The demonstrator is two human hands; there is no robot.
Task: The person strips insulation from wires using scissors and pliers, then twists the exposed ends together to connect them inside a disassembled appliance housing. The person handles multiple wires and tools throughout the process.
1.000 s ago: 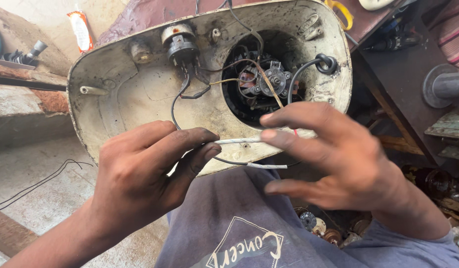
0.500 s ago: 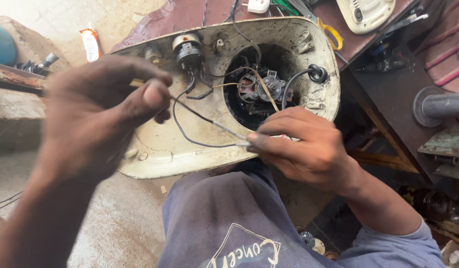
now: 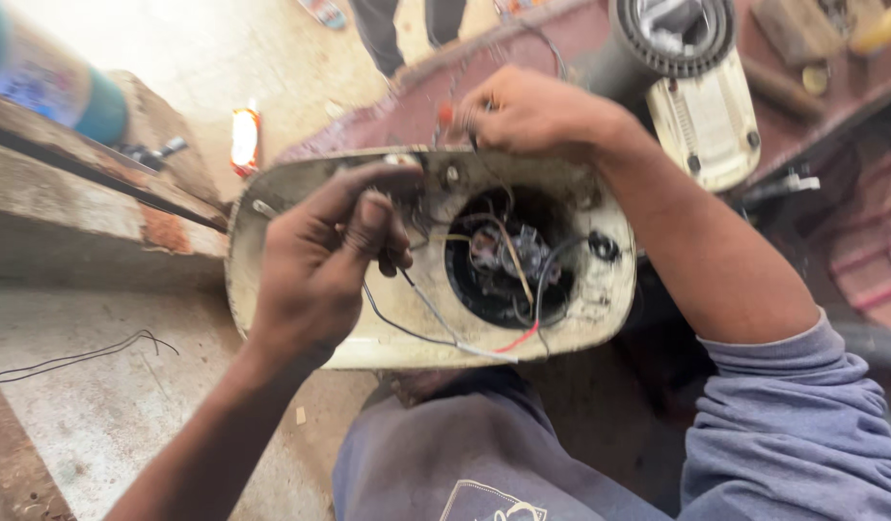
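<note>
A cream oval appliance housing (image 3: 600,299) rests on my lap, its round opening showing a small motor and tangled wires (image 3: 508,256). My left hand (image 3: 320,260) lies over the housing's left half, thumb and fingers pinching a thin black wire (image 3: 412,333) that runs to a white and red end (image 3: 511,342) near the front rim. My right hand (image 3: 537,111) reaches over the far rim, fingers closed around a bunch of thin wires with a small red piece (image 3: 445,114).
A teal cylinder (image 3: 40,77) lies on a brick ledge (image 3: 127,212) at left. An orange packet (image 3: 244,138) and loose black wire (image 3: 79,355) lie on the concrete floor. A cream appliance body (image 3: 701,116) sits on the reddish bench. Another person's legs (image 3: 397,24) stand beyond.
My right hand has gone from the housing's front edge up to its far rim. My left hand has dropped from the air onto the housing's left side, still on the wire.
</note>
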